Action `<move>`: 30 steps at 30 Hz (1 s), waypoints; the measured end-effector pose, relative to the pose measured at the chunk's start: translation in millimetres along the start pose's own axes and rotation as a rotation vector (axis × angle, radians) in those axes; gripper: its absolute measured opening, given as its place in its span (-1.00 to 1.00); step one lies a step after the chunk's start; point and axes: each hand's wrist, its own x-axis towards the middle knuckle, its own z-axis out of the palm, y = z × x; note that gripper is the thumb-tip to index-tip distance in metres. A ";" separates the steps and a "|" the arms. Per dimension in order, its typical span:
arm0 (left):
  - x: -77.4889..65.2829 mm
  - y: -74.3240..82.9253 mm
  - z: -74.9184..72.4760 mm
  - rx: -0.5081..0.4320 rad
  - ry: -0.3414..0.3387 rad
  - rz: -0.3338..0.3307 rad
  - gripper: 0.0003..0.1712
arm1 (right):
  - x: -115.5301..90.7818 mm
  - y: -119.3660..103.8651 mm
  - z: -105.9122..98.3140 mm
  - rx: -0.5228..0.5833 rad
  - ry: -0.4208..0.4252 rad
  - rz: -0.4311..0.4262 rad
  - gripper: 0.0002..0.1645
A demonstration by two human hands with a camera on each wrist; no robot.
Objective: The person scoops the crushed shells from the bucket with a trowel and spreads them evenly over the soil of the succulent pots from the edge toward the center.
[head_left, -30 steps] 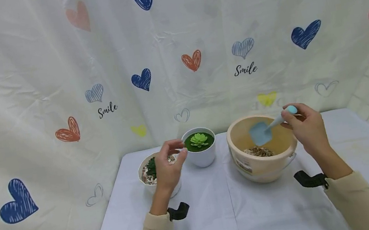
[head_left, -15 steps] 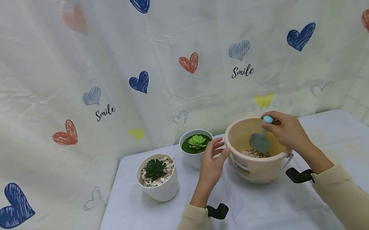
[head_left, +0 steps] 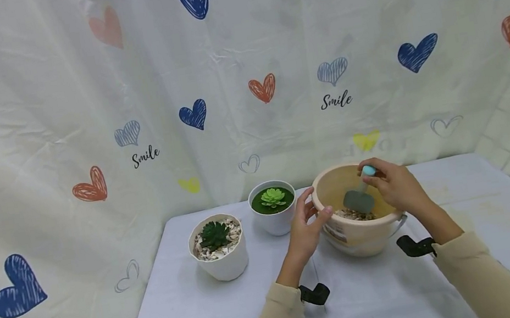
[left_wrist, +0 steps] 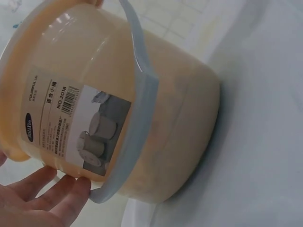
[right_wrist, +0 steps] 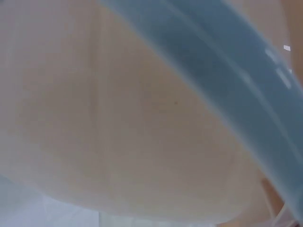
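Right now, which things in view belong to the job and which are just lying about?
Apparently in the job:
blue scoop, in the right hand
beige bucket, left hand touching it
pebbles inside it

Seemingly idle:
pot with dark green plant
pot with light green plant
heart-print curtain

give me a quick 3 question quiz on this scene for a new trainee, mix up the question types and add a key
1. Multiple choice: what does the right grip hold?
a) a watering can
b) a small scoop
c) a potted plant

2. True or false: the dark-green plant stands nearer the head camera than the light-green plant.

3. Fill in the blank: the thing closest to the left grip is the ____.

Key: 1. b; 2. true; 3. bucket
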 end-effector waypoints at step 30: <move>-2.1 -0.7 0.1 -0.006 -0.001 -0.036 -0.25 | 7.7 -17.2 4.9 -0.082 -0.052 0.079 -0.48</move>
